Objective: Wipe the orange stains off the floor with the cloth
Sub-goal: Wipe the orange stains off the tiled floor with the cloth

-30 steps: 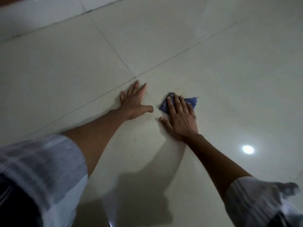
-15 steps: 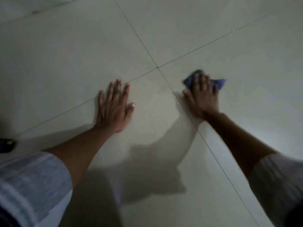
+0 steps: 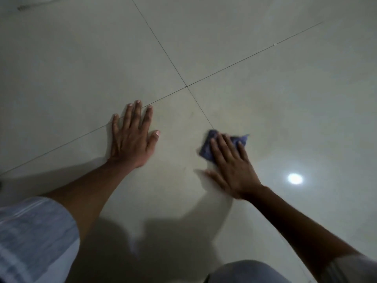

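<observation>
The right hand [image 3: 232, 170] has dragged the blue cloth [image 3: 208, 149] nearer, fingers flat on it; left hand [image 3: 132, 137] braces open-palmed on the floor [image 3: 265, 78]. No orange stains show; wiping looks nearly done.

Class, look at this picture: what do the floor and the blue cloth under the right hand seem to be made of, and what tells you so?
Floor: probably glazed ceramic or porcelain tile, pale and glossy; thin grout lines cross it and a lamp reflects as a bright spot.
Blue cloth: likely soft woven or knitted fabric, matt; it crumples and bunches under the right hand. The fibre cannot be told.
</observation>
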